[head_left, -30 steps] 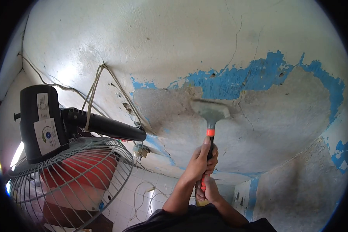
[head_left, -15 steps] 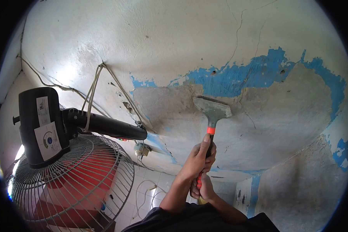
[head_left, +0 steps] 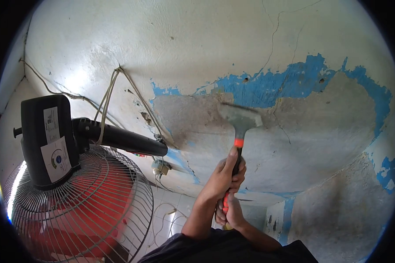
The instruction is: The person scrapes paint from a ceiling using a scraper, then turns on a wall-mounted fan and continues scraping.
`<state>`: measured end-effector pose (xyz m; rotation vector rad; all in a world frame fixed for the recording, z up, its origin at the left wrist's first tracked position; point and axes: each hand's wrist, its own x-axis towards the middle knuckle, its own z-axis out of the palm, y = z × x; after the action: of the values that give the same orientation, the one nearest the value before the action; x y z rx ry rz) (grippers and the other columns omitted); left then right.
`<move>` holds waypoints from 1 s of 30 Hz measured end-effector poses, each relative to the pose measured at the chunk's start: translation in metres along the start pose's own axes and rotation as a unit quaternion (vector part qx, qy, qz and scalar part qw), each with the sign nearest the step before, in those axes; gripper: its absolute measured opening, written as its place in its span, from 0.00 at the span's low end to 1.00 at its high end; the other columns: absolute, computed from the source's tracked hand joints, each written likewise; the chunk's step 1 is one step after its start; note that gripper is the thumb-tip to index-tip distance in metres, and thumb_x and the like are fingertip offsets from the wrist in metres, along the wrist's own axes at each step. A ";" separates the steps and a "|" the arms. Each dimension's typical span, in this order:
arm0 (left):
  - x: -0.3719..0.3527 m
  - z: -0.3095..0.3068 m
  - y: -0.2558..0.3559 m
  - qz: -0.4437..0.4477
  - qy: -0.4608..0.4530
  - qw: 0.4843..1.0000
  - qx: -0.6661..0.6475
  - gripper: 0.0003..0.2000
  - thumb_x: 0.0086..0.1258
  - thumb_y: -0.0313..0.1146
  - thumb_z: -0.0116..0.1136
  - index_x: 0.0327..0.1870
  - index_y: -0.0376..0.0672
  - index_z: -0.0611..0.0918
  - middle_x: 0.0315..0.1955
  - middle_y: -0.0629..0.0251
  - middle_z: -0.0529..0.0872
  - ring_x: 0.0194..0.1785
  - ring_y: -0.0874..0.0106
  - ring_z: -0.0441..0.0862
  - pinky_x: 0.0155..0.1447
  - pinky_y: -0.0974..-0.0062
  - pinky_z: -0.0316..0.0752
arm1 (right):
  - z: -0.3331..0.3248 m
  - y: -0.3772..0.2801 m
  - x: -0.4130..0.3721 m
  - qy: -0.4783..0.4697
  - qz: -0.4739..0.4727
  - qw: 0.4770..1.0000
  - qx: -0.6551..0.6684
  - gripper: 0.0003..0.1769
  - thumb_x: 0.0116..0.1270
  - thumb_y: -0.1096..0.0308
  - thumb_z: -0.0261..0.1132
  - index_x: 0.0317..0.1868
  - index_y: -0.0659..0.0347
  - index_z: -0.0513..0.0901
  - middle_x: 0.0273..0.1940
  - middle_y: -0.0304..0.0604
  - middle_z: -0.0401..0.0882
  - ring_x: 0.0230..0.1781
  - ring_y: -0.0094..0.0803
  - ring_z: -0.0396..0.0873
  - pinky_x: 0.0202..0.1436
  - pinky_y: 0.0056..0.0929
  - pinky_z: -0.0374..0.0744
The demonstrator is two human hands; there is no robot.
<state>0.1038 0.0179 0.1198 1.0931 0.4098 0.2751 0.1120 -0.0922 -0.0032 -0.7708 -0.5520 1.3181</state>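
A long-handled scraper (head_left: 240, 121) with a wide grey head and a black and red handle points up at the wall. Its blade edge lies at or close to the bare grey patch, just below the blue paint (head_left: 267, 90). My left hand (head_left: 226, 173) wraps round the upper handle, thumb along it. Lower down, my right hand (head_left: 232, 212) is closed round the red end of the handle. The scraper head is slightly blurred.
At the left a fan (head_left: 52, 144) with a wire cage hangs on a black pole (head_left: 123, 138) tied by a cord (head_left: 105, 105). A small socket box with wires (head_left: 161, 166) is under the pole. Cracks run across the wall (head_left: 197, 39).
The scraper head has shifted slightly up and left, and both hands have moved only a little with the handle. The view has shifted slightly.
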 end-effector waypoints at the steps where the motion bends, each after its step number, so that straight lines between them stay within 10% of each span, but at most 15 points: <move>1: 0.000 0.003 0.004 0.002 -0.009 1.000 0.002 0.28 0.75 0.66 0.35 0.30 0.47 0.64 0.16 0.78 0.58 0.16 0.86 0.53 0.17 0.84 0.49 | 0.003 -0.003 0.000 0.001 -0.001 1.000 0.003 0.36 0.71 0.30 0.41 0.31 0.58 0.64 0.11 0.38 0.59 0.05 0.28 0.57 0.10 0.28 0.62; 30: 0.004 0.012 -0.014 0.024 0.015 0.998 -0.057 0.27 0.75 0.65 0.33 0.30 0.47 0.65 0.15 0.77 0.58 0.14 0.85 0.51 0.16 0.83 0.49 | -0.013 -0.033 -0.014 0.006 0.048 0.998 -0.040 0.36 0.74 0.33 0.39 0.27 0.60 0.66 0.11 0.35 0.59 0.06 0.25 0.61 0.11 0.25 0.62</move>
<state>0.1128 0.0041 0.1111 0.9887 0.3892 0.3540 0.1403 -0.1102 0.0150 -0.8803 -0.5667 1.3853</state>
